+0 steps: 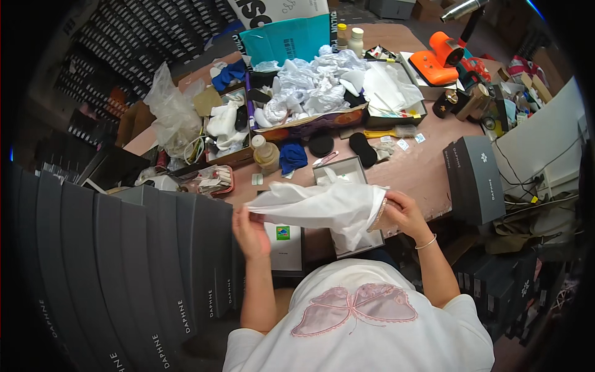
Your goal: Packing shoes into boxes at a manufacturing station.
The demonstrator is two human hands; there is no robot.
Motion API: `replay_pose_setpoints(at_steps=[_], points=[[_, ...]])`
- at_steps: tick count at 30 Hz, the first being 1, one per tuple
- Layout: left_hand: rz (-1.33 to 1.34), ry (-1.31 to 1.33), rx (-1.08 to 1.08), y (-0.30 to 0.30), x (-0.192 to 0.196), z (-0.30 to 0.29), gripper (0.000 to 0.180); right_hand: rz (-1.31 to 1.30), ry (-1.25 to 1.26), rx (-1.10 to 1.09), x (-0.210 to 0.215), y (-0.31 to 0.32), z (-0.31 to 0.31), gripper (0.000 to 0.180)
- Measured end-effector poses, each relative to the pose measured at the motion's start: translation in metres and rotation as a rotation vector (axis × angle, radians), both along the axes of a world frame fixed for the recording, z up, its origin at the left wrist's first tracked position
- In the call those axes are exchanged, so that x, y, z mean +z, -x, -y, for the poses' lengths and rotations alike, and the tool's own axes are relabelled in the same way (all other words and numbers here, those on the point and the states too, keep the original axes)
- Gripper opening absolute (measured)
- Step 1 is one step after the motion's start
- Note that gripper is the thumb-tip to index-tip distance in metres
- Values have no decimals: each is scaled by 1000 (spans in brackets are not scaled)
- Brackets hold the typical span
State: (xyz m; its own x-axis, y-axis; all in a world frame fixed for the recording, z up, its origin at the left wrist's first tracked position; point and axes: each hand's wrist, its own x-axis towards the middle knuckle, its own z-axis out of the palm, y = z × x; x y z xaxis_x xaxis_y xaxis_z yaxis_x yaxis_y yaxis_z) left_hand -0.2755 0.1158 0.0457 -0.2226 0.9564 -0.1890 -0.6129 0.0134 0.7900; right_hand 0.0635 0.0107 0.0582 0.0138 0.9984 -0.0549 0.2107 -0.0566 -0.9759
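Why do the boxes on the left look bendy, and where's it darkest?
In the head view, the fisheye lens curves the dark grey boxes on the left; also in the head view, the corners go black, while the white wrapping looks bright.

I'm seeing the sheet [322, 208] stretching above the open box [361, 168], between the left hand [251, 239] at eight o'clock and the right hand [404, 214] at three. Farther toward eight, boxes [161, 242] are standing in rows. On the table [424, 170], a carton [310, 127] is holding crumpled paper [316, 80] at twelve; a bottle [265, 156] is sitting between ten and eleven.
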Motion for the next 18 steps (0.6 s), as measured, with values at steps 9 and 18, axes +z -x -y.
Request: replay_pose_setpoints(at_steps=[9,18], points=[[-213,-379,359,-12,110,-18,23,-291,229,-166,-70,-11,-3,29],[-1794,-425,-376,21,-9,7,21,-486,262,-332,-80,-22,-6,29]])
